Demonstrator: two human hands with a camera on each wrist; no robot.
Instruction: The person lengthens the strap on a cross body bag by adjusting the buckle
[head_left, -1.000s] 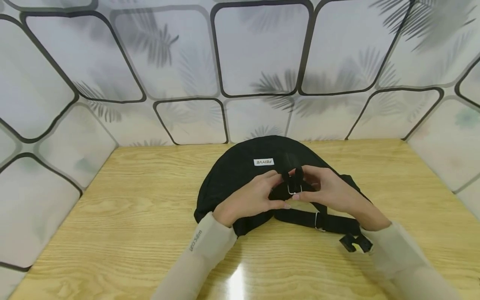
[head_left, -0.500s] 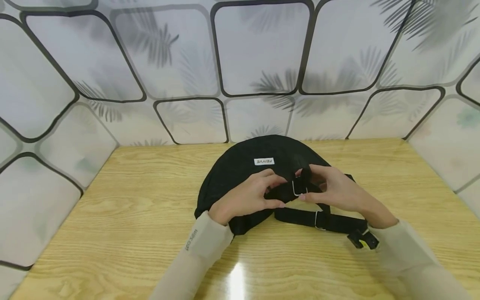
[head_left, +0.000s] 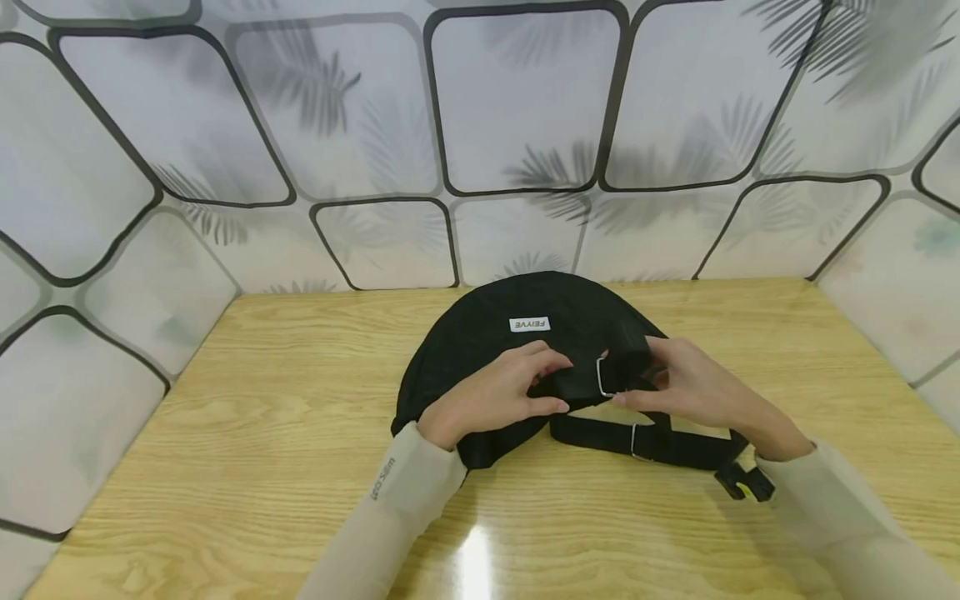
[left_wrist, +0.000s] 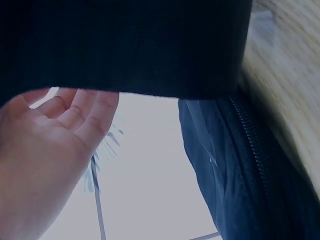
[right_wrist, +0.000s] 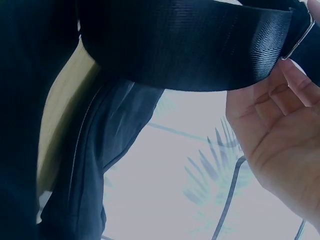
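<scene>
A black half-moon bag (head_left: pixel 465 350) with a small white label lies on the table, its straight side towards me. My left hand (head_left: pixel 498 392) pinches the bag's black webbing strap (head_left: pixel 573 383) in front of the bag; in the left wrist view that strap (left_wrist: pixel 125 50) hides the fingertips. To its right, my right hand (head_left: pixel 693 387) grips the strap beside a silver slider buckle (head_left: pixel 602 379), the thumb near the frame's lower corner. In the right wrist view the webbing (right_wrist: pixel 185 45) bows in a loop above the fingers.
A lower run of strap with a second metal slider (head_left: pixel 634 442) lies nearer me. A black plastic clip (head_left: pixel 742 482) hangs by the right sleeve. The wooden table (head_left: pixel 285 400) meets patterned panels (head_left: pixel 525 108) at the back and sides.
My right hand has moved right, taking the slider buckle along, and the strap between the hands has lengthened. The plastic clip has shifted right too. My left hand has drawn slightly left.
</scene>
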